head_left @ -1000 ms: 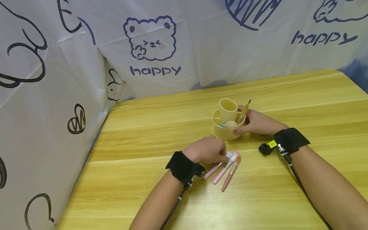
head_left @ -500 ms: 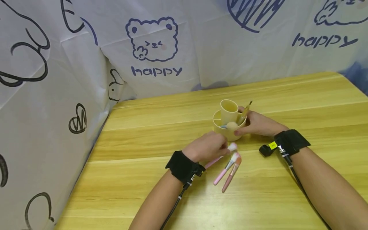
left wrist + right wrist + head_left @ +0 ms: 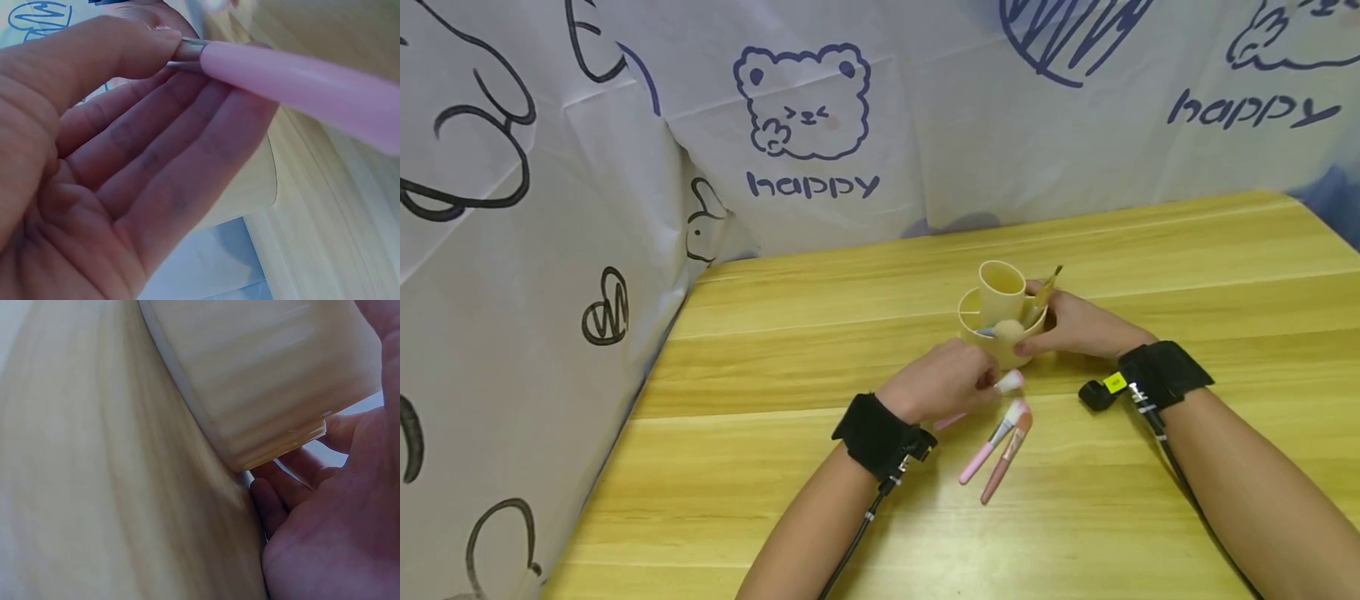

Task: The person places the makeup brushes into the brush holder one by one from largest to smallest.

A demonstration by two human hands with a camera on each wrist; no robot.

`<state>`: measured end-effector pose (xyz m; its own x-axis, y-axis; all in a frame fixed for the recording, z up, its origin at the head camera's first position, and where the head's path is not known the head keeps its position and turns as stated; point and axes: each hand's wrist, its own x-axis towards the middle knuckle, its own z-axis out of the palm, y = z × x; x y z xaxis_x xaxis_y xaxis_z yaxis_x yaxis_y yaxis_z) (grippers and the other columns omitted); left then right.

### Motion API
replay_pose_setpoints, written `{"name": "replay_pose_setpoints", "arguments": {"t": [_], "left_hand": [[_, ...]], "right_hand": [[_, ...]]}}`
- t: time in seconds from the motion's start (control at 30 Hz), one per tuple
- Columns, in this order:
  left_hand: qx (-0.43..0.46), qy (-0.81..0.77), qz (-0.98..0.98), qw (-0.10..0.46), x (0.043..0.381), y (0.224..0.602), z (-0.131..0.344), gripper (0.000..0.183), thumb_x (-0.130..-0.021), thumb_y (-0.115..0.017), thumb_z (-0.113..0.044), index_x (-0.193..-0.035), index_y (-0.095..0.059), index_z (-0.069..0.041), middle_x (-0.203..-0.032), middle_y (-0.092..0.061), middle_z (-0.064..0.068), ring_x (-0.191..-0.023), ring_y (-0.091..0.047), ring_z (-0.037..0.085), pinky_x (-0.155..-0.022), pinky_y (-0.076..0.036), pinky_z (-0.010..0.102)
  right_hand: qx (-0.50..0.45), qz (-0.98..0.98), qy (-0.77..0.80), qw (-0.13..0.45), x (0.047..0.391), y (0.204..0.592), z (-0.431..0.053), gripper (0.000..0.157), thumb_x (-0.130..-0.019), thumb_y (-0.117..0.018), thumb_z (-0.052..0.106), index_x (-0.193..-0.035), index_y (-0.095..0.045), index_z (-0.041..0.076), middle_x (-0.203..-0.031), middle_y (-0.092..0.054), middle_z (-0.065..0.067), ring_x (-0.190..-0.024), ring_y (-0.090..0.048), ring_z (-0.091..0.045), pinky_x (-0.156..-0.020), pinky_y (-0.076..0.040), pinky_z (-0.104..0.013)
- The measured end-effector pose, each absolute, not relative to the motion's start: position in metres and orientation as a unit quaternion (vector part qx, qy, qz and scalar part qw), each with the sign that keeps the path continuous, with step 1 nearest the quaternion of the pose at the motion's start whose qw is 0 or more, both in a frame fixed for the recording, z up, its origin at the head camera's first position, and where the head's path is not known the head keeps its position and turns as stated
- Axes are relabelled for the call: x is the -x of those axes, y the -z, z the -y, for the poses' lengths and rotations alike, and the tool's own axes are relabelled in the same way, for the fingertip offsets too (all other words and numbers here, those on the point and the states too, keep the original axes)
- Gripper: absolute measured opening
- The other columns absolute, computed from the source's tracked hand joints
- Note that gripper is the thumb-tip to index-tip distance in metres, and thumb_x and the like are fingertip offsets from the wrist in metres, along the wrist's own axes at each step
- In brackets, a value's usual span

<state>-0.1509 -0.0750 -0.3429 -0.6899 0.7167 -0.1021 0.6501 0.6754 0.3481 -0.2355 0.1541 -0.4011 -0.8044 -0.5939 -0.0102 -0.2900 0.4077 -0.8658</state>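
My left hand (image 3: 942, 379) pinches a makeup brush by its metal collar, between thumb and fingertips. In the left wrist view the brush's pink handle (image 3: 300, 87) points right; its pale bristles (image 3: 1011, 382) show past my fingers in the head view. My right hand (image 3: 1075, 325) grips the right side of a cream brush holder (image 3: 992, 350), thumb in front and fingers behind. In the right wrist view the holder's ribbed wall (image 3: 269, 375) stands on the table. A thin brush (image 3: 1047, 287) and a round fluffy brush head (image 3: 1008, 331) sit in the holder, beside its tall inner cup (image 3: 1002, 292).
Two more makeup brushes lie on the wooden table (image 3: 775, 467) below my left hand: a light pink one (image 3: 976, 463) and a darker pink one (image 3: 997, 475). A white cloth (image 3: 820, 100) with drawings hangs behind and to the left.
My left hand has lifted one brush from the group of three and moved it slightly up toward the holder. My right hand keeps its grip on the holder.
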Motion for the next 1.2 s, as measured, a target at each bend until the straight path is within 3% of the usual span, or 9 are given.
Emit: {"name": "replay_pose_setpoints", "arguments": {"t": [0.2,0.47,0.9,1.2], "left_hand": [[-0.380,-0.136,-0.907,0.121,0.1510,0.3432,0.0752,0.021,-0.095,-0.060,-0.022,-0.075,-0.062,-0.017,-0.055,-0.044,-0.006,-0.041,-0.038,0.004,-0.041,-0.029,0.016],[-0.378,-0.141,-0.907,0.119,0.1514,0.3437,0.0758,0.024,-0.095,-0.060,-0.022,-0.072,-0.059,-0.016,-0.055,-0.044,-0.006,-0.039,-0.040,0.005,-0.039,-0.029,0.016],[-0.381,-0.141,-0.906,0.116,0.1520,0.3444,0.0756,0.024,-0.096,-0.059,-0.023,-0.072,-0.058,-0.016,-0.056,-0.046,-0.006,-0.038,-0.043,0.004,-0.038,-0.031,0.015],[-0.384,-0.141,-0.906,0.112,0.1524,0.3452,0.0758,0.024,-0.096,-0.059,-0.023,-0.073,-0.058,-0.015,-0.056,-0.046,-0.005,-0.038,-0.042,0.004,-0.038,-0.030,0.015]], "right_hand": [[0.260,-0.819,0.486,0.160,0.2353,0.4006,-0.1533,0.080,-0.076,-0.081,0.026,-0.142,-0.037,0.017,-0.129,-0.054,-0.006,-0.121,-0.045,-0.023,-0.110,-0.023,-0.050],[0.271,-0.814,0.488,0.160,0.2371,0.4020,-0.1547,0.079,-0.078,-0.079,0.025,-0.144,-0.036,0.016,-0.135,-0.050,-0.007,-0.127,-0.040,-0.025,-0.112,-0.018,-0.053],[0.286,-0.806,0.495,0.155,0.2385,0.4030,-0.1577,0.091,-0.080,-0.078,0.024,-0.152,-0.022,0.031,-0.145,-0.041,-0.005,-0.138,-0.027,-0.025,-0.112,-0.013,-0.057],[0.279,-0.805,0.501,0.150,0.2389,0.4057,-0.1520,0.093,-0.077,-0.081,0.023,-0.150,-0.024,0.029,-0.141,-0.042,-0.003,-0.132,-0.034,-0.024,-0.112,-0.016,-0.055]]}}
